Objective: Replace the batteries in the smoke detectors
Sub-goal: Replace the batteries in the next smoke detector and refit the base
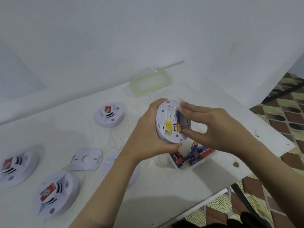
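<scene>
My left hand [148, 134] grips a round white smoke detector [166, 119], its back side with a yellow label turned up toward me. My right hand [212, 127] pinches a purple battery [177, 116] sitting in the detector's open compartment, forefinger at the top end and thumb at the bottom end. Directly below, a small white box [197, 164] holds several purple and red batteries [189, 157]. Three more detectors lie on the white table: one at the back [109, 115], one at the far left [16, 165] and one at the front left [54, 194].
A white mounting plate [86, 159] lies flat left of my left forearm, with another white part [113, 159] partly hidden behind that arm. A clear lid with a green rim [150, 83] rests by the wall. The table edge [227, 190] drops to a patterned floor at right.
</scene>
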`<state>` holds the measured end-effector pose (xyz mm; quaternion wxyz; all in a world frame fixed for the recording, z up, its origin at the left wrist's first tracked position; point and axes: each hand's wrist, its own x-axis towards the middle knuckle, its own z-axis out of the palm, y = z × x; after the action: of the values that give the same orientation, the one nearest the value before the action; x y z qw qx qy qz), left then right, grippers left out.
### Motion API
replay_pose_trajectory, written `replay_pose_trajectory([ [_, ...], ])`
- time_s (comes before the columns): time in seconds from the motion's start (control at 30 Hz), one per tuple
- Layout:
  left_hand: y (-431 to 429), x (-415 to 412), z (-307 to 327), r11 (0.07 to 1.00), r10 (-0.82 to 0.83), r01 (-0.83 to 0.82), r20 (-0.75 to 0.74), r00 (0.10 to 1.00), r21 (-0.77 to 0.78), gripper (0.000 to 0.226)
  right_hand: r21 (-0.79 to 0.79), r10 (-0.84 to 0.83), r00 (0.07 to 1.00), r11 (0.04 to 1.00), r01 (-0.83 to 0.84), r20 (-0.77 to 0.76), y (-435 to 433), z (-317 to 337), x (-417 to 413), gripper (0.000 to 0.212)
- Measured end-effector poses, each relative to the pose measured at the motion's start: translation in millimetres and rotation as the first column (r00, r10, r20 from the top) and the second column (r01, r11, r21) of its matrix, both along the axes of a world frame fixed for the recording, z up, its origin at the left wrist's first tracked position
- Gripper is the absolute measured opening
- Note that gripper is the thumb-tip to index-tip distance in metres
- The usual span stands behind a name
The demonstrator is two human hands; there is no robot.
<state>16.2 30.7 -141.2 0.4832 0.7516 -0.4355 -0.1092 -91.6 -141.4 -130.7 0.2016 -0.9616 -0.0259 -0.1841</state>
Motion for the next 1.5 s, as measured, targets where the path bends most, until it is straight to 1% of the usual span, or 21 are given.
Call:
replay_pose_trajectory([
  [0.1, -4, 1, 1, 1.000, 0.001, 0.000, -0.017, 1.000, 0.006, 0.090, -0.015, 0.044, 0.998, 0.999, -0.045, -0.039, -9, 4, 3, 0.052],
  [0.33, -7, 5, 1, 1.000, 0.011, -0.011, -0.022, 1.000, -0.010, 0.090, -0.179, 0.074, 0.997, 0.981, -0.078, -0.031, -8, 12, 13, 0.051],
  [0.43, -8, 7, 0, 1.000, 0.021, -0.022, -0.023, 1.000, -0.018, 0.090, -0.173, 0.080, 0.996, 0.981, -0.084, -0.028, -6, 10, 18, 0.051],
  [0.53, -9, 8, -2, 0.999, 0.035, -0.035, -0.017, 0.999, -0.029, 0.090, -0.171, 0.103, 0.995, 0.980, -0.099, 0.013, -4, 7, 21, 0.050],
  [0.67, -8, 12, -2, 0.998, 0.046, -0.046, 0.012, 0.999, -0.035, 0.091, -0.171, 0.140, 0.989, 0.977, -0.129, 0.054, -8, 2, 23, 0.041],
  [0.73, -9, 14, -2, 0.999, 0.047, -0.046, 0.026, 0.999, -0.029, 0.091, -0.122, 0.149, 0.988, 0.982, -0.143, 0.043, -10, -2, 22, 0.045],
  [0.87, -9, 16, -7, 0.998, 0.044, -0.043, 0.017, 0.999, -0.045, 0.093, 0.065, 0.109, 0.994, 0.992, -0.109, 0.006, -12, -13, 21, 0.054],
  [0.93, -9, 17, -9, 0.998, 0.040, -0.039, 0.020, 0.999, -0.058, 0.096, 0.183, 0.091, 0.995, 0.978, -0.097, 0.044, -13, -14, 21, 0.047],
  [1.0, -7, 19, -9, 0.996, 0.051, -0.051, 0.007, 0.999, -0.072, 0.099, 0.277, 0.056, 0.989, 0.957, -0.091, 0.133, -10, -15, 21, 0.035],
  [1.07, -5, 21, -10, 0.995, 0.071, -0.071, -0.010, 0.997, -0.075, 0.101, 0.379, -0.037, 0.974, 0.924, -0.051, 0.222, -8, -17, 18, 0.027],
  [1.13, -1, 26, -12, 0.992, 0.104, -0.104, -0.003, 0.995, -0.074, 0.103, 0.470, -0.111, 0.961, 0.882, -0.022, 0.254, -6, -17, 14, 0.023],
  [1.2, 3, 32, -14, 0.986, 0.148, -0.146, 0.008, 0.989, -0.083, 0.105, 0.492, -0.108, 0.964, 0.870, -0.026, 0.242, -10, -16, 8, 0.023],
  [1.23, 5, 35, -15, 0.981, 0.171, -0.169, 0.009, 0.985, -0.094, 0.105, 0.478, -0.076, 0.974, 0.877, -0.037, 0.214, -13, -15, 5, 0.023],
  [1.3, 8, 40, -16, 0.967, 0.220, -0.219, -0.005, 0.975, -0.127, 0.104, 0.422, 0.022, 0.995, 0.904, -0.063, 0.101, -19, -12, 0, 0.022],
  [1.37, 8, 45, -15, 0.954, 0.254, -0.255, -0.022, 0.967, -0.157, 0.105, 0.378, 0.107, 0.994, 0.922, -0.084, -0.039, -24, -7, 0, 0.023],
  [1.4, 8, 48, -16, 0.950, 0.264, -0.265, -0.024, 0.964, -0.168, 0.104, 0.373, 0.131, 0.988, 0.923, -0.091, -0.084, -26, -4, 2, 0.024],
  [1.47, 8, 54, -16, 0.945, 0.277, -0.275, -0.015, 0.961, -0.175, 0.100, 0.363, 0.134, 0.987, 0.927, -0.093, -0.090, -32, 3, 15, 0.024],
  [1.5, 8, 58, -15, 0.945, 0.278, -0.275, -0.009, 0.961, -0.177, 0.102, 0.352, 0.110, 0.991, 0.933, -0.075, -0.080, -37, 6, 24, 0.020],
])
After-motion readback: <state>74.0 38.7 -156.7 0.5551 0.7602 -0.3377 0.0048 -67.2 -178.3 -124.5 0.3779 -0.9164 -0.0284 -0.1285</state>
